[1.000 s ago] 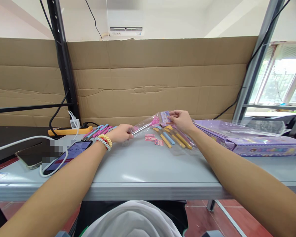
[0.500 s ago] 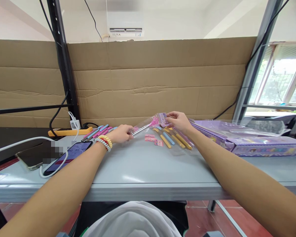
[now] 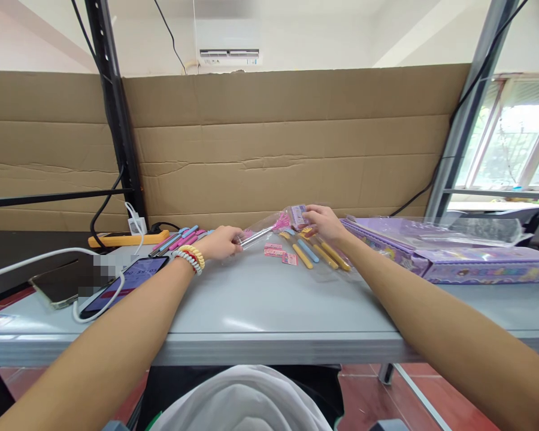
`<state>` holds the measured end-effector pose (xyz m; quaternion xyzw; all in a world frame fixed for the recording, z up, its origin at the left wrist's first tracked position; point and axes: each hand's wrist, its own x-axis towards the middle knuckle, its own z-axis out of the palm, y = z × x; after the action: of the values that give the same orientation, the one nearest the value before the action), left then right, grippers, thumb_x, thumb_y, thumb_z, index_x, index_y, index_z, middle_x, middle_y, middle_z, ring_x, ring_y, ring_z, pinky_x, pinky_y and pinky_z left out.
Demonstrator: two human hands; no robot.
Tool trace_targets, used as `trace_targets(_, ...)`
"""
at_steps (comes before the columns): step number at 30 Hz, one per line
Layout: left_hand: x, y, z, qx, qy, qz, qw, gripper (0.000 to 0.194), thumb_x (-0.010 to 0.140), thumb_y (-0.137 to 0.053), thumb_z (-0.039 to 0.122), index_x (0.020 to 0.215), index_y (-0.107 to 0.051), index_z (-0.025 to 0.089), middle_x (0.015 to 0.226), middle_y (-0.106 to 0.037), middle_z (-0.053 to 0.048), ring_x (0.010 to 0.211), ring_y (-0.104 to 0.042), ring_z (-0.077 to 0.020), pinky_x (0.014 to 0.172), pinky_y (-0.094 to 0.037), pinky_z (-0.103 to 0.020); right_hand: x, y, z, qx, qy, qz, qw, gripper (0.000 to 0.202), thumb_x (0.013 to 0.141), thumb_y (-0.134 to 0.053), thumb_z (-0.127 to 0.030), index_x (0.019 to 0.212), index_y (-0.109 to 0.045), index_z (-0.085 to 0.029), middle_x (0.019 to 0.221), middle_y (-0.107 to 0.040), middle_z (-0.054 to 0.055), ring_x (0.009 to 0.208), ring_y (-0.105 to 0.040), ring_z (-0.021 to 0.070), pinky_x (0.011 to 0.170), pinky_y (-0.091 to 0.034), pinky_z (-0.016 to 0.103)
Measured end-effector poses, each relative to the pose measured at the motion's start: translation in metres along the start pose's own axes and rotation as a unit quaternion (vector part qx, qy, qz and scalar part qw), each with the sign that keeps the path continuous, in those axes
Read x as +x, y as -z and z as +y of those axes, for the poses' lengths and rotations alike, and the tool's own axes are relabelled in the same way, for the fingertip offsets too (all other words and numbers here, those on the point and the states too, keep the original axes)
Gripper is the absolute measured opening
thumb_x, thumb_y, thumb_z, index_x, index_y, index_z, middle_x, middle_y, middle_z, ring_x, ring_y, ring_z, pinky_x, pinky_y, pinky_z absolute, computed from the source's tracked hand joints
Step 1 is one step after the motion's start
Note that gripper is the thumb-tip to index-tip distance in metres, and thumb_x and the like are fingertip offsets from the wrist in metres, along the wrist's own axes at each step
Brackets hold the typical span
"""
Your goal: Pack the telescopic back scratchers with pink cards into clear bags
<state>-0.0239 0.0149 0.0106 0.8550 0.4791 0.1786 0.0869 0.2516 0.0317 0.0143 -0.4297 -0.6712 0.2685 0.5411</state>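
A clear plastic packet [image 3: 264, 230] with something pink inside and a purple label spans the gap between my hands above the table. My left hand [image 3: 220, 243], with beaded bracelets at the wrist, is closed on its left end. The fingers of my right hand [image 3: 324, 221] pinch the labelled right end. Beneath and beside my right hand lie yellow pens [image 3: 302, 254] and a blue pen [image 3: 308, 250], partly under clear wrapping. Small pink labels [image 3: 290, 258] rest on the table just left of them. Several pink and blue pens [image 3: 179, 238] lie behind my left hand.
A purple box [image 3: 489, 266] with clear plastic on top sits at the right of the grey table [image 3: 269, 311]. At the left are a phone [image 3: 130, 281], a white cable, a dark flat object and a yellow power strip [image 3: 117, 240]. Cardboard [image 3: 273, 143] stands behind.
My right hand has shifted very slightly down, still holding the labelled end. My left hand keeps its place on the packet.
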Motion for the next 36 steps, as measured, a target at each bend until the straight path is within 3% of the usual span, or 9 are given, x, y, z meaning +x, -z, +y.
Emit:
trace_targets(4, -0.0005, 0.0004, 0.0010, -0.001, 0.003, -0.005, 1.000, 0.031, 0.069, -0.051, 0.031, 0.097, -0.059, 0.018, 0.076, -0.067, -0.002, 0.069, -0.060, -0.0159, 0.058, -0.043, -0.023, 0.0030, 0.0001, 0.0022, 0.009, -0.003, 0.001, 1.000, 0.026, 0.080, -0.048, -0.038, 0.073, -0.055, -0.014, 0.071, -0.060, 0.006, 0.062, -0.061, 0.0165, 0.036, -0.045, 0.020)
trace_targets(13, -0.0009, -0.0004, -0.0002, 0.010, 0.005, -0.009, 1.000, 0.031, 0.069, -0.053, 0.030, 0.096, -0.059, 0.017, 0.084, -0.067, -0.004, 0.072, -0.060, -0.0166, 0.061, -0.043, -0.024, 0.0006, -0.0001, 0.0032, -0.148, 0.003, 0.032, 0.988, 0.012, 0.076, -0.055, -0.020, 0.065, -0.057, -0.015, 0.059, -0.059, 0.001, 0.058, -0.059, 0.0149, 0.040, -0.045, 0.019)
trace_targets(22, 0.0023, -0.0035, -0.0082, -0.002, -0.016, -0.002, 1.000, 0.029, 0.069, -0.054, 0.031, 0.094, -0.059, 0.019, 0.077, -0.067, -0.003, 0.069, -0.061, -0.0166, 0.058, -0.043, -0.024, 0.0021, 0.0032, 0.0039, -0.223, 0.026, 0.062, 0.973, 0.015, 0.074, -0.055, -0.025, 0.064, -0.062, -0.016, 0.056, -0.061, 0.000, 0.053, -0.058, 0.0138, 0.043, -0.040, 0.020)
trace_targets(31, 0.0042, -0.0052, -0.0022, -0.028, -0.026, -0.028, 0.999, 0.031, 0.070, -0.056, 0.032, 0.098, -0.058, 0.018, 0.083, -0.068, -0.003, 0.074, -0.061, -0.0171, 0.064, -0.045, -0.026, 0.0054, 0.0038, 0.0002, -0.392, 0.041, 0.159, 0.905, 0.020, 0.071, -0.058, -0.028, 0.054, -0.053, -0.018, 0.055, -0.059, 0.002, 0.053, -0.049, 0.0132, 0.049, -0.033, 0.024)
trace_targets(34, 0.0031, -0.0049, 0.0003, -0.025, -0.031, -0.032, 0.999, 0.029, 0.071, -0.055, 0.032, 0.097, -0.057, 0.018, 0.082, -0.067, -0.003, 0.073, -0.061, -0.0169, 0.065, -0.045, -0.027, 0.0050, 0.0015, 0.0008, -0.383, 0.033, 0.153, 0.910, 0.019, 0.073, -0.057, -0.026, 0.057, -0.050, -0.019, 0.059, -0.060, 0.003, 0.056, -0.051, 0.0138, 0.051, -0.034, 0.024)
trace_targets(36, 0.0020, -0.0045, 0.0006, -0.017, -0.031, -0.028, 0.999, 0.028, 0.072, -0.055, 0.032, 0.095, -0.058, 0.017, 0.082, -0.067, -0.003, 0.073, -0.061, -0.0168, 0.065, -0.044, -0.027, 0.0036, -0.0006, 0.0029, -0.329, 0.025, 0.122, 0.936, 0.013, 0.077, -0.054, -0.025, 0.066, -0.051, -0.019, 0.062, -0.060, 0.002, 0.055, -0.053, 0.0133, 0.050, -0.035, 0.023)
